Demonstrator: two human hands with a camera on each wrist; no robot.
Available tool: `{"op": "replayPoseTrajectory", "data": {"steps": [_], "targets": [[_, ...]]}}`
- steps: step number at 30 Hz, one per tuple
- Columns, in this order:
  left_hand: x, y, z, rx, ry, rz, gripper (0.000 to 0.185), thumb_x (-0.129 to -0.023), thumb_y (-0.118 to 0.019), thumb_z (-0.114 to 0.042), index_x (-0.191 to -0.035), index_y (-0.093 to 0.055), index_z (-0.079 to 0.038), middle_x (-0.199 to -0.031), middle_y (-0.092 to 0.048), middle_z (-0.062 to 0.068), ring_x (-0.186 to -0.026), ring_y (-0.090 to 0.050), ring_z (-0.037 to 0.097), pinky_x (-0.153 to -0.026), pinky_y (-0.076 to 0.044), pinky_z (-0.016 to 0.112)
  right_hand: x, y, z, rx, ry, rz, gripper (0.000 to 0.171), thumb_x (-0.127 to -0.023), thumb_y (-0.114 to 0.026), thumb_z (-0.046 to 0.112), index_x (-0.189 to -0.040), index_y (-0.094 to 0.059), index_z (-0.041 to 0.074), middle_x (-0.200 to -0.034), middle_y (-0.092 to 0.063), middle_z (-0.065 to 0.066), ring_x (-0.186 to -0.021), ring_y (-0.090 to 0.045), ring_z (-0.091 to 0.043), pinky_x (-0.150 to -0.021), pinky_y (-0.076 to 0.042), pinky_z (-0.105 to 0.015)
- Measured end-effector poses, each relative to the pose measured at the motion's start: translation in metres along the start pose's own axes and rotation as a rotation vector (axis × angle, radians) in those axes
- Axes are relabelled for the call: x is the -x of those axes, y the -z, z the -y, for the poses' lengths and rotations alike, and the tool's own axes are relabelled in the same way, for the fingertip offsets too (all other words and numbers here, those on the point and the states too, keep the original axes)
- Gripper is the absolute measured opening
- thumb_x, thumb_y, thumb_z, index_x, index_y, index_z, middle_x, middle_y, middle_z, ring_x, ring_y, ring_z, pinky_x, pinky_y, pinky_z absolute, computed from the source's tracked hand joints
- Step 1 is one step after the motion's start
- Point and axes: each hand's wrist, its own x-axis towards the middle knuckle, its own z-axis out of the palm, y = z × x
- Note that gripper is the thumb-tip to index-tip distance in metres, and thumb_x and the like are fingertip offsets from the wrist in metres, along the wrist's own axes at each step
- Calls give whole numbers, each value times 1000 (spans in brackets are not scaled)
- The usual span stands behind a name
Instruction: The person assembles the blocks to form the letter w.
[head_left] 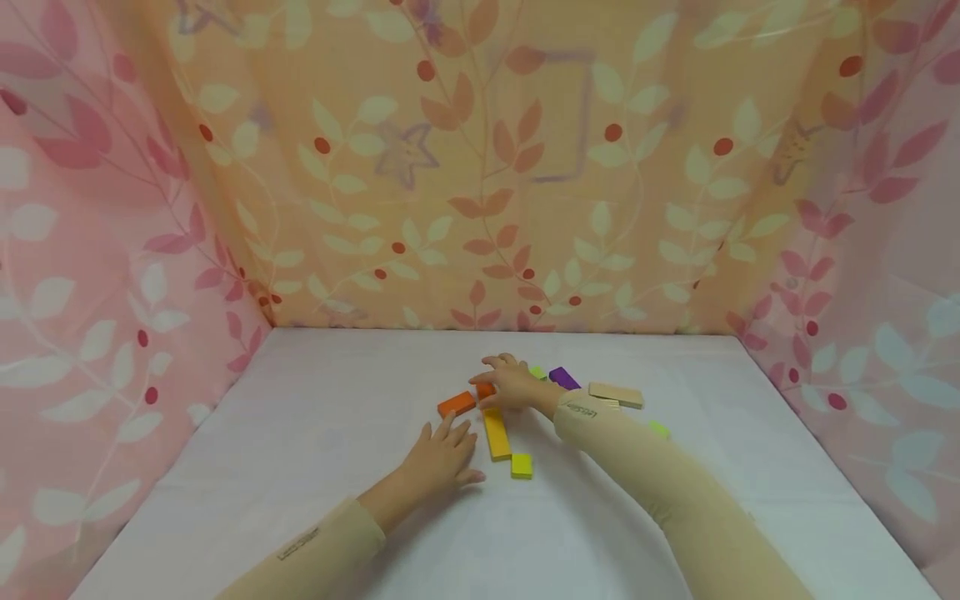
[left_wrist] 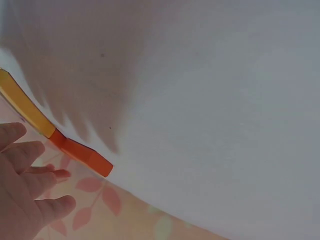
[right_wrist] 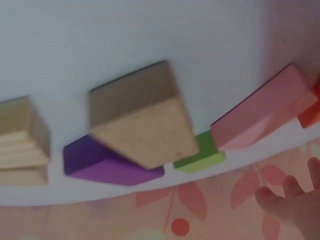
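The right hand [head_left: 513,385] is resting over a small orange block [head_left: 485,389] among the blocks mid-worktop [head_left: 315,433]; whether its grip is clamping it, I cannot tell. The left hand [head_left: 442,457] is lying flat, fingers apart, beside the yellow bar [head_left: 496,433], near the orange bar [head_left: 457,404].

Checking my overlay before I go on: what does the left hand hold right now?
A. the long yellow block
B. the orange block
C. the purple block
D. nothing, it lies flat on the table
D: the left hand lies flat with fingers spread on the white table, beside the long yellow block, gripping nothing.
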Motion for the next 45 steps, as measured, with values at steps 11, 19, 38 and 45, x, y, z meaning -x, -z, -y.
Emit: {"op": "replayPoseTrajectory", "data": {"steps": [11, 19, 38, 45], "targets": [[12, 0, -4, 45, -30, -13, 70, -92, -55, -55, -142, -48, -6, -148, -43, 14, -141, -27, 39, -105, -31, 61, -13, -14, 7, -55, -66, 23, 33, -86, -75, 30, -118, -70, 20, -151, -37, -15, -139, -23, -41, -107, -19, -68], [-5, -1, -7, 147, 2, -36, 70, -95, -53, -52, -142, -46, -1, -148, -42, 18, -139, -30, 42, -104, -31, 64, 6, 9, -5, -292, -76, -139, 28, -86, -76, 20, -109, -67, 7, -122, -61, -12, -116, -51, -31, -102, -40, -47], [-66, -1, -12, 272, 190, 158, 103, -83, -56, -71, -154, -23, -3, -161, -13, 16, -147, -3, 38, -112, -12, 61, 84, 1, -48, -822, -373, -24, 41, -88, -56, -5, -128, -61, 0, -92, -55, -10, -63, -50, -16, -56, -45, -24], [-72, 0, -12, 233, 196, 173, 107, -80, -58, -72, -153, -25, -1, -160, -17, 18, -147, -4, 38, -112, -11, 62, 88, -10, -40, -591, -325, -81, 34, -85, -68, 0, -119, -64, -4, -109, -61, -17, -83, -56, -20, -68, -50, -29]]}}
